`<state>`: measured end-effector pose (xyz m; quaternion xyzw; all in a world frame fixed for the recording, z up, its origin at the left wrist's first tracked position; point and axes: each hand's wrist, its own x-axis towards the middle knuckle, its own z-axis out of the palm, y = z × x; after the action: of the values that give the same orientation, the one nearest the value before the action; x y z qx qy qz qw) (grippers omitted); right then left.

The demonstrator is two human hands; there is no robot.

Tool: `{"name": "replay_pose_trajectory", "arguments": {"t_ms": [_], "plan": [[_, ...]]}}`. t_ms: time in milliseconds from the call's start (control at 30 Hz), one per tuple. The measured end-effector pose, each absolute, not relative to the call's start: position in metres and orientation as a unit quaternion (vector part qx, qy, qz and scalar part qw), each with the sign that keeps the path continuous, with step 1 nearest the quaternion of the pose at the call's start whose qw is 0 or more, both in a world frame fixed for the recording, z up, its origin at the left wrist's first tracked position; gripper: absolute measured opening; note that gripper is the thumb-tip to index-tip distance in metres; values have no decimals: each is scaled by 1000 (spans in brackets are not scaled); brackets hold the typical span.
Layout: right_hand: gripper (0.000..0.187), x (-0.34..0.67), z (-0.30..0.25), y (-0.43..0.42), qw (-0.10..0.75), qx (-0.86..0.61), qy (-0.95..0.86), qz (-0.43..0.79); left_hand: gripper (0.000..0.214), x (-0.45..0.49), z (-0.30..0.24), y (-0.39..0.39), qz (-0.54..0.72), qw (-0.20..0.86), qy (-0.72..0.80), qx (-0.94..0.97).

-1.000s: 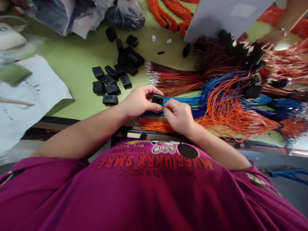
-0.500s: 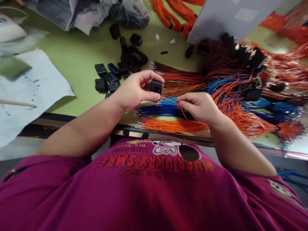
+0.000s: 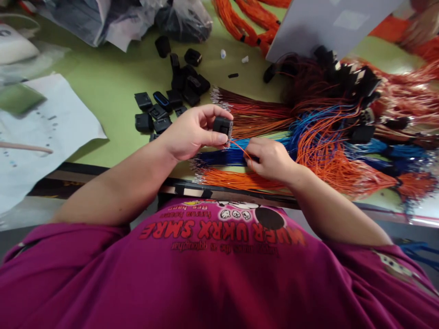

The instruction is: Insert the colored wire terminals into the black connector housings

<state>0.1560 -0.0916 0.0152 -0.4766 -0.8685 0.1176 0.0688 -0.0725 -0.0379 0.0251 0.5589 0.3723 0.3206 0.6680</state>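
Between thumb and fingers, my left hand (image 3: 195, 130) grips a black connector housing (image 3: 222, 128) above the wire bundles. An orange wire (image 3: 240, 148) runs from the housing's right side to my right hand (image 3: 269, 157), whose fingers are closed around it. Whether the wire's tip sits inside the housing is hidden. Beneath and beside the hands lie bundles of terminated wires: dark red and brown (image 3: 255, 101), dark blue (image 3: 222, 157) and orange (image 3: 233, 178). Their metal ends point left.
Several loose black housings (image 3: 161, 112) lie beyond my left forearm. A printed paper sheet (image 3: 72, 109) covers the left side. Finished-looking wires with black connectors (image 3: 361, 87) pile up at right, below a pale upright panel (image 3: 308, 27). Another person's hand (image 3: 423, 29) shows at top right.
My right hand has shifted slightly left and down along the orange wire, nearer the housing. My left hand holds the housing nearly still. Another person's hand shows more clearly at top right.
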Motion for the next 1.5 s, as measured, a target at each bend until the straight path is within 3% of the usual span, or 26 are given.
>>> {"name": "replay_pose_trajectory", "arguments": {"t_ms": [167,267,400,733,1000,1200,1500], "plan": [[14,163,21,-87,160,-534,-798,231,51,-75,30,-43,321,676,355,561],[21,174,30,-84,213,-536,-778,247,56,-76,33,-46,320,692,318,564],[14,185,50,-83,279,-570,-725,265,57,-77,34,-47,277,710,310,569],[19,172,81,-61,213,-547,-798,134,44,-76,34,-45,181,729,269,602],[17,126,88,-82,246,-328,-862,296,47,-73,22,-43,228,761,272,543],[11,129,53,-96,321,-464,-786,252,54,-72,26,-47,218,796,275,493],[21,137,39,-118,286,-475,-822,130,50,-70,24,-49,218,814,281,459]]}}
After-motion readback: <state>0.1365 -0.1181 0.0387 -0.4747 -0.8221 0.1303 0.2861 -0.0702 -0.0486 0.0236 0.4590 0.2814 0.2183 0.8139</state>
